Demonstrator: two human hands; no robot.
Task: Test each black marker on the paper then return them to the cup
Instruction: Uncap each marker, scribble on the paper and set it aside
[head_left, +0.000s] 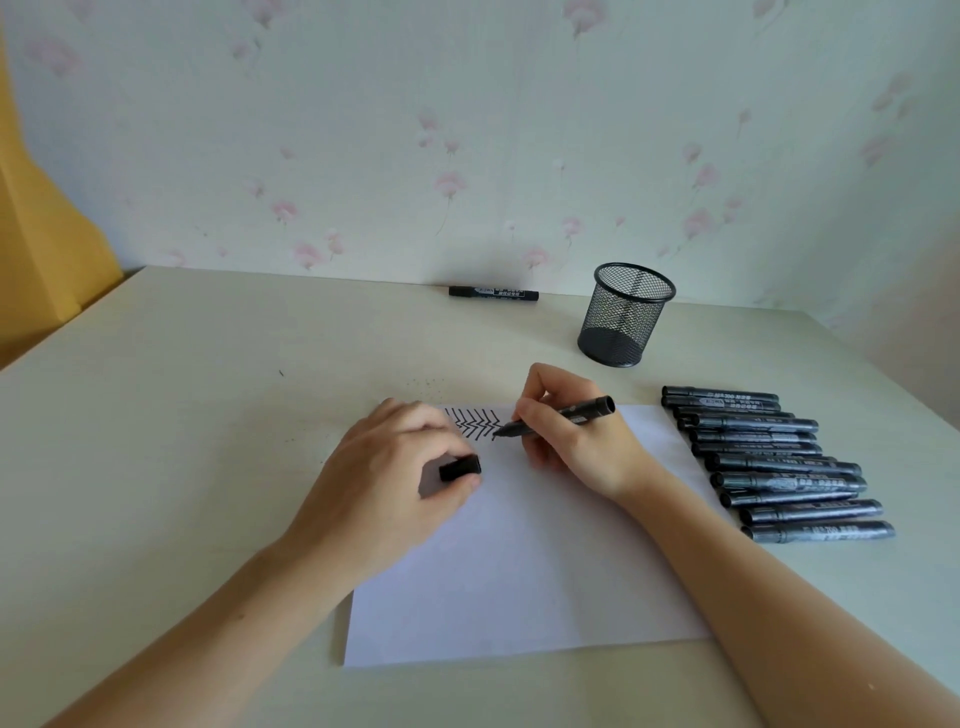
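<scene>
Right hand (576, 441) grips an uncapped black marker (558, 414), tip on the white paper sheet (519, 571) beside black zigzag test marks (475, 423). Left hand (384, 478) pinches the black cap (460, 468), resting on the paper. Black mesh cup (626, 314) stands upright behind; row of capped black markers (769, 462) lies right; one marker (493, 293) by the wall on the cream tabletop (182, 415).
</scene>
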